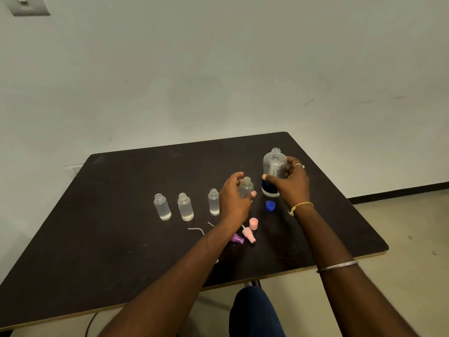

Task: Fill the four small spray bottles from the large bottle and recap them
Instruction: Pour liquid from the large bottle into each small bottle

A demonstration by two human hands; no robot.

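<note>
- The large clear plastic bottle [274, 166] stands upright and uncapped at the far right of the dark brown desk [121, 239]; a dark blue and white label wraps its lower part.
- The right hand [292, 183] has its grip closed around this bottle's middle, thumb on the near side, fingers round the far side.
- Its round blue cap [270, 206] lies on the desk just near the bottle's base.
- Four small clear plastic spray bottles stand upright and open-necked in a row to the left: the leftmost [162, 207], the second [185, 207] and the third [213, 202] each show clear liquid inside.
- The fourth small bottle [246, 187] is pinched in the left hand [234, 198], grip curled about its body.
- Nearer in, a pink cap [253, 223], a pink spray head [248, 235] and a purple spray head [237, 238] lie loose on the desk, with a thin white dip tube [195, 229] to their left.
</note>
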